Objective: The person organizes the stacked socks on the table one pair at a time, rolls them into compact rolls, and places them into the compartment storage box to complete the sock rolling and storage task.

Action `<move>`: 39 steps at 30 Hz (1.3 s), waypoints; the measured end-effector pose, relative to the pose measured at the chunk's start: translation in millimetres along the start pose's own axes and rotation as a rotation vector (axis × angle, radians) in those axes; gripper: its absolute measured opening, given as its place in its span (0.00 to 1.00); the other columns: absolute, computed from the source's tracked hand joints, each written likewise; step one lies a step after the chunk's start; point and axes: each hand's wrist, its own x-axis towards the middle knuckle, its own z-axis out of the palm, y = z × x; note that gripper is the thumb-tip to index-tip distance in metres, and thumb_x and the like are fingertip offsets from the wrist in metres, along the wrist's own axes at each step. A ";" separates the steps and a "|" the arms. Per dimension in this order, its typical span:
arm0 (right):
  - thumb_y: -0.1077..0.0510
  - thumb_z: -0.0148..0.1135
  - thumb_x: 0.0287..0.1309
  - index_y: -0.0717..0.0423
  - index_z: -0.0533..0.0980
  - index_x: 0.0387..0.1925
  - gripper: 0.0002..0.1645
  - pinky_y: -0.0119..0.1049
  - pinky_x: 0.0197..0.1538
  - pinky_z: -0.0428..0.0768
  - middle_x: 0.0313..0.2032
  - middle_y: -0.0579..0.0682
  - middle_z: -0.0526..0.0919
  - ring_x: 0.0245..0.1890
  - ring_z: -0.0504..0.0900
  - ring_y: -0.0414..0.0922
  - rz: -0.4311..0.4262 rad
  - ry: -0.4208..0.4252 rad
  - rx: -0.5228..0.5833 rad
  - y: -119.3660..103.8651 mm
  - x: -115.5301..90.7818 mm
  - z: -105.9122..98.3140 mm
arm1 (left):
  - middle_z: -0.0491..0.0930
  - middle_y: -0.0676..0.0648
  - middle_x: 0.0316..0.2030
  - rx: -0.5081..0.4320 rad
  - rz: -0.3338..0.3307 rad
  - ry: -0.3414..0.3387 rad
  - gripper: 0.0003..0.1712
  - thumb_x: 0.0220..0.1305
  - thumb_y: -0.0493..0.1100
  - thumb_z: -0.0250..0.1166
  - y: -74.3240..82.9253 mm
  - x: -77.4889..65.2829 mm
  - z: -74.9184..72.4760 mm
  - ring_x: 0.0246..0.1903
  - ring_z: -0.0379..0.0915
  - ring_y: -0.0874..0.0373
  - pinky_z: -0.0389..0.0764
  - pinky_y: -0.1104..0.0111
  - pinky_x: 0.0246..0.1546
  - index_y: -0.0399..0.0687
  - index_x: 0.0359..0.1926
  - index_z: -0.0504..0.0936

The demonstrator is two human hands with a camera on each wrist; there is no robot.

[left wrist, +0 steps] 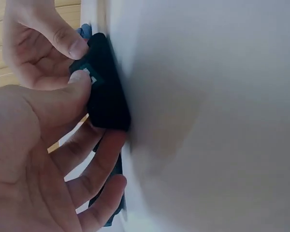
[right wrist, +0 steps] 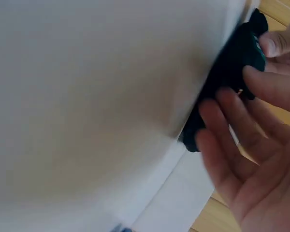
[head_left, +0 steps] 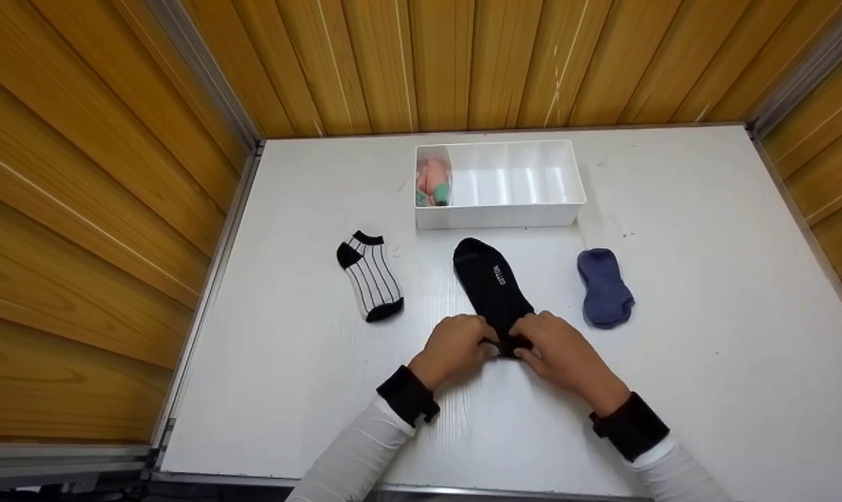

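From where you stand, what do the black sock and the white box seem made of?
The black sock looks like soft, matte fabric, probably cotton, since it reads COTTON. The white box is probably smooth, slightly glossy plastic, given its thin walls and bright reflections.

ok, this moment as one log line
left hand, right hand: hold black COTTON sock | striped ankle sock, blue sock: on table | pink-green socks: in white organizer

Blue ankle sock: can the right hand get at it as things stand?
Probably yes: the blue ankle sock lies on the right hand's own side with nothing visible between them, though that hand would likely have to release the black sock first.
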 end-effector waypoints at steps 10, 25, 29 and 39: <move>0.62 0.79 0.44 0.55 0.84 0.36 0.14 0.40 0.40 0.81 0.36 0.47 0.84 0.37 0.79 0.46 -0.109 0.006 -0.168 -12.2 2.7 5.6 | 0.88 0.59 0.29 -0.058 -0.138 0.011 0.02 0.59 0.46 0.73 1.8 6.5 -6.3 0.31 0.82 0.61 0.77 0.70 0.30 0.58 0.33 0.92; 0.66 0.71 0.50 0.55 0.86 0.35 0.09 0.43 0.42 0.80 0.34 0.48 0.84 0.37 0.78 0.47 -0.002 -0.056 -0.028 -2.9 16.6 3.3 | 0.84 0.55 0.36 0.396 0.001 0.194 0.16 0.50 0.52 0.79 24.3 0.5 7.9 0.35 0.81 0.56 0.80 0.65 0.34 0.56 0.39 0.89; 0.65 0.69 0.56 0.53 0.87 0.42 0.12 0.46 0.47 0.81 0.39 0.49 0.87 0.41 0.82 0.48 0.049 -0.131 0.099 5.4 17.8 0.0 | 0.85 0.53 0.35 0.329 -0.023 0.171 0.12 0.51 0.48 0.79 22.0 4.3 9.1 0.35 0.81 0.56 0.82 0.65 0.36 0.55 0.38 0.90; 0.61 0.77 0.51 0.53 0.83 0.39 0.13 0.45 0.44 0.82 0.39 0.48 0.85 0.40 0.85 0.47 0.062 -0.108 0.043 5.6 12.3 -4.4 | 0.81 0.54 0.34 0.195 -0.088 0.124 0.09 0.50 0.47 0.78 17.0 8.6 6.7 0.36 0.79 0.56 0.81 0.66 0.37 0.56 0.35 0.92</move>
